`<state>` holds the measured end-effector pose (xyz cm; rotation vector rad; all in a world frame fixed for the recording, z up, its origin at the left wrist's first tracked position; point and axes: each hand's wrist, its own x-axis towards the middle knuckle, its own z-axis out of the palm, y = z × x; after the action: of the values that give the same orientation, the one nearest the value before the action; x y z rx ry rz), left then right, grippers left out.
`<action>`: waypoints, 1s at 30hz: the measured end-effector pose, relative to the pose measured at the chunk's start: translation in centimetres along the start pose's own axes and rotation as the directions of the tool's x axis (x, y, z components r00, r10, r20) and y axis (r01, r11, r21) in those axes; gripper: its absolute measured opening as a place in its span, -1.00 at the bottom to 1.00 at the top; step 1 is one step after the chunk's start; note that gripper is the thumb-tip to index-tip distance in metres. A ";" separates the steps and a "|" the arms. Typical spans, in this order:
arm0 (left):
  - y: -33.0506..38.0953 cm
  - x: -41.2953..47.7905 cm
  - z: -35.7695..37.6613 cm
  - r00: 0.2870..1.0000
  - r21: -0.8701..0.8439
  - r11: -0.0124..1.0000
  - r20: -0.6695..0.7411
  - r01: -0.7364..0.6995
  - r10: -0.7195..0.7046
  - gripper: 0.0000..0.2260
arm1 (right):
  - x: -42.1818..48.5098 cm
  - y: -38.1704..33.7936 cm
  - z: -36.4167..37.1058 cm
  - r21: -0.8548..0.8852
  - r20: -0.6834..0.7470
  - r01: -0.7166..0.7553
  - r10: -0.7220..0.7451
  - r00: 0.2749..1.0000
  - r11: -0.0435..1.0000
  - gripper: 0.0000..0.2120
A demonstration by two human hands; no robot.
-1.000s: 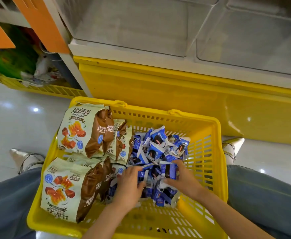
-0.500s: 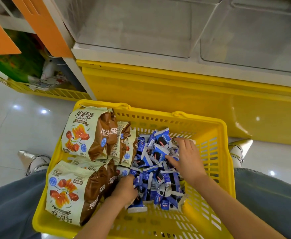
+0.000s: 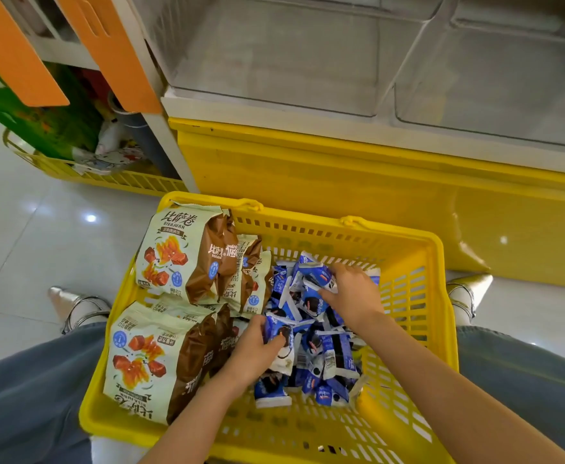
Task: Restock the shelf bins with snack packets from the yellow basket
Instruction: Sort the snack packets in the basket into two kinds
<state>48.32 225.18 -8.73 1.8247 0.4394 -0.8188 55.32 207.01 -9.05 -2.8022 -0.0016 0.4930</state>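
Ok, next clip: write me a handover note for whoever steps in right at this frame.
Left hand: grips one of the small blue-and-white snack packets.
Right hand: curled on packets at the pile's far end.
Packets and large cream-and-brown snack bags all lie in the yellow plastic basket.
Done: nothing visible in the clear plastic shelf bins.
Left: lift handfuls into the bins, then the bags.

The yellow basket (image 3: pixel 435 296) sits near, below the clear shelf bins (image 3: pixel 274 61). Cream-and-brown snack bags (image 3: pixel 174 256) are stacked at its left, and small blue packets (image 3: pixel 328 356) lie heaped at its right.
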 end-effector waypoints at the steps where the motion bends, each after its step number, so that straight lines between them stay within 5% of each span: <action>1: 0.0 -0.1 0.1 1.000 -0.047 0.999 -0.023 0.003 -0.004 -0.85 | -0.7 0.2 -0.5 0.065 -0.015 0.004 -0.003 1.000 0.998 -0.55; 5: 0.0 -1.0 0.5 0.994 -0.120 0.992 -0.103 -0.036 0.023 -0.89 | -4.1 1.6 -2.2 0.203 0.089 0.031 -0.050 0.995 0.979 -0.49; 10: 0.6 -2.8 0.3 0.994 -0.119 0.988 -0.042 -0.102 0.097 -0.78 | -7.7 3.5 -1.8 -0.059 0.452 0.057 -0.024 0.892 0.997 -0.65; 15: 1.4 -5.2 -0.9 0.976 -0.078 0.973 -0.022 -0.219 0.218 -0.54 | -8.1 4.1 -0.5 -0.077 0.381 -0.030 0.058 0.923 0.997 -0.61; 18: 2.5 -7.0 -2.3 0.945 -0.054 0.944 -0.048 -0.325 0.323 -0.72 | -8.1 4.1 0.6 -0.166 0.466 0.030 0.052 0.883 0.986 -0.64; 20: 3.5 -8.1 -3.6 0.914 -0.055 0.913 -0.071 -0.404 0.400 -0.76 | -8.2 3.4 1.1 -0.284 0.371 0.078 0.035 0.928 0.956 -0.62; 23: 4.9 -9.5 -6.0 0.871 -0.062 0.873 -0.140 -0.483 0.472 -0.75 | -8.1 1.1 2.0 -0.030 0.205 0.109 -0.101 0.974 0.994 -0.63; 27: 5.8 -10.8 -8.8 0.834 -0.088 0.840 -0.212 -0.535 0.509 -0.76 | -7.8 -2.9 4.6 0.354 0.399 0.037 -0.187 0.898 0.934 -0.49; 30: 5.7 -11.0 -10.2 0.819 -0.100 0.829 -0.257 -0.550 0.512 -0.77 | -6.7 -5.1 6.8 0.391 0.468 -0.067 -0.136 0.873 0.918 -0.35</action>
<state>47.64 233.17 5.18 1.7550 0.1090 -0.1820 47.01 213.50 -11.44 -2.2108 -0.0545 1.0527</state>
